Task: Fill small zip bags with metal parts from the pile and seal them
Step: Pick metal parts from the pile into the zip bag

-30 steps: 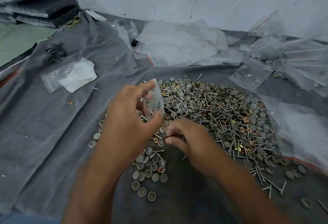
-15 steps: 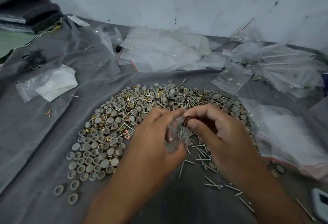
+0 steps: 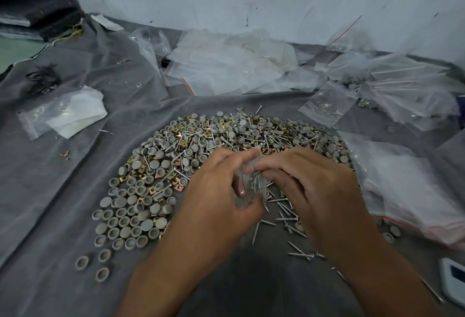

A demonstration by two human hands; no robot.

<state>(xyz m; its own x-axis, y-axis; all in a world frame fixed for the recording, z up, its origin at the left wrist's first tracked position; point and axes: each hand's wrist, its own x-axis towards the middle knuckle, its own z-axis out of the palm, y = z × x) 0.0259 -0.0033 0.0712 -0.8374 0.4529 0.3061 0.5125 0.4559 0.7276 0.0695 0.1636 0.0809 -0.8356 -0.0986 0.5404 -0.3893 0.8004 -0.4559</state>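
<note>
**A:** Item one, the small zip bag (image 3: 249, 186). Location?

**B:** Held above the near edge of the pile (image 3: 226, 145), between both hands. Clear plastic, part crumpled. Its long axis runs roughly upright, mouth at the far, upper end, closed bottom toward the near side. Thin nails show through the wall.

**A:** Left hand (image 3: 216, 191)?

**B:** Grips the bag. Thumb curled against the lower near part, fingers reaching to the upper edge. It lies just left of the bag, touching it.

**A:** Right hand (image 3: 314, 191)?

**B:** Fingers curled, tips pinched together at the bag's mouth, just right of it and touching. Whether they pinch a part, the plastic lip, or both, cannot be told; blur hides it.

**A:** Relation the next move depends on?

**B:** In my judgement, the mouth sits directly between the two sets of fingertips, nearer the right hand's. If filling goes on, the right hand must drop parts straight down along the bag's axis while the left keeps the mouth apart.

**A:** Loose stock?

**B:** Nails (image 3: 284, 213) scattered on the grey cloth (image 3: 63, 203) just below and right of the hands; grey caps (image 3: 130, 218) to the left. Empty bags (image 3: 226, 65) at the far side.
</note>
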